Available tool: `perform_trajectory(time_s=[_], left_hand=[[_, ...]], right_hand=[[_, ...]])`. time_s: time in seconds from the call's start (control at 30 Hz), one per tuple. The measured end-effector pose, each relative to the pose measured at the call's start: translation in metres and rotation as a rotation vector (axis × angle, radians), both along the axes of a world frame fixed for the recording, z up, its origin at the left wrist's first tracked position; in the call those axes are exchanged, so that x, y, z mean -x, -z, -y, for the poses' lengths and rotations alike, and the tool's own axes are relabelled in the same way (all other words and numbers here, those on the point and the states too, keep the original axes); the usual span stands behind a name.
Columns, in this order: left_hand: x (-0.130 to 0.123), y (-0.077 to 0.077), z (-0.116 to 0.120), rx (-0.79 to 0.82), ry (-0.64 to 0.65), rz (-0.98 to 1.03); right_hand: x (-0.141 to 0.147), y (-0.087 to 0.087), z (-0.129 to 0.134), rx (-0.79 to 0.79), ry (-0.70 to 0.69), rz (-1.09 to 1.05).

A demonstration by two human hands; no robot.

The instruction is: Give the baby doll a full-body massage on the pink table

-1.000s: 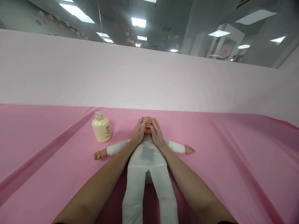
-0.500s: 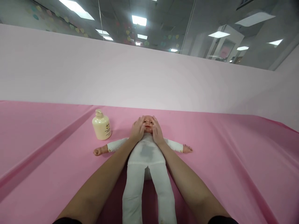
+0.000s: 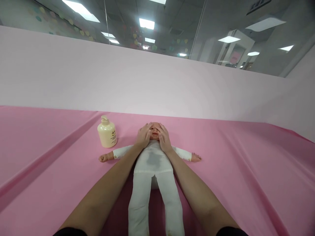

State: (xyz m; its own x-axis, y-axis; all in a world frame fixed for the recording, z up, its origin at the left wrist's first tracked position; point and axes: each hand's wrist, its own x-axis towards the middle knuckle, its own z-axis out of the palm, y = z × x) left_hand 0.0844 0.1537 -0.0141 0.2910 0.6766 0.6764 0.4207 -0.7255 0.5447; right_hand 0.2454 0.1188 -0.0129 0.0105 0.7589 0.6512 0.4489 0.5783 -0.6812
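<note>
A baby doll (image 3: 154, 164) with a white cloth body lies on its back, its head away from me and its arms spread sideways. My left hand (image 3: 143, 135) rests against the left side of the doll's head, fingers stretched out along the cheek and brow. On the other side, my right hand (image 3: 164, 138) lies likewise, its fingertips over the cheek and near the eye. Between both hands the red mouth shows; the eyes are partly covered. Neither hand is closed round anything.
A cream pump bottle (image 3: 107, 133) stands upright left of the doll, beyond its outstretched arm. Under everything spreads a pink sheet (image 3: 49, 164) with creases. A white wall panel (image 3: 147, 85) rises behind, topped by a glass pane (image 3: 172, 29) showing ceiling lights.
My right hand's fingers have shifted inward over the doll's face, covering more near the eye. The left hand stays at the cheek. The bottle and the doll's body lie as before.
</note>
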Motion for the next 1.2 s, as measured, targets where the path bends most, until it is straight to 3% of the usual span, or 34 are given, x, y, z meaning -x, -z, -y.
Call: perform_trajectory(time_s=[0.07, 0.2, 0.3, 0.37, 0.5, 0.57, 0.63, 0.73, 0.83, 1.0, 1.2], left_hand=[[0.001, -0.001, -0.001, -0.045, 0.043, -0.059], [0.003, -0.005, 0.0, 0.007, -0.053, -0.075], [0.004, -0.007, 0.001, -0.109, 0.035, -0.24], [0.005, -0.006, -0.002, -0.132, 0.054, -0.23], [0.006, 0.004, -0.014, 0.074, 0.01, 0.019], [0.008, 0.007, -0.019, 0.193, 0.011, 0.103], [0.009, 0.006, -0.017, 0.213, 0.035, 0.108], [0.009, -0.002, -0.008, 0.016, 0.107, -0.073], [0.008, -0.009, 0.001, -0.181, 0.087, -0.265], [0.009, -0.01, 0.002, -0.257, 0.019, -0.343], [0.009, -0.008, -0.001, -0.285, 0.08, -0.29]], right_hand=[[0.0, -0.001, 0.0, -0.001, 0.028, -0.022], [0.0, -0.001, 0.0, -0.027, 0.028, 0.008], [-0.001, 0.0, -0.001, -0.032, 0.027, -0.011], [-0.001, 0.001, -0.002, -0.004, 0.083, -0.094], [-0.001, 0.002, -0.003, -0.077, 0.057, -0.002], [0.0, 0.002, -0.003, -0.044, 0.091, -0.044], [0.0, 0.002, -0.003, 0.004, 0.142, -0.11], [0.0, -0.001, -0.001, -0.052, 0.066, 0.017], [0.0, -0.006, 0.004, -0.117, -0.013, 0.145], [0.0, -0.007, 0.006, -0.14, -0.008, 0.209], [-0.002, -0.003, 0.002, -0.183, 0.031, 0.275]])
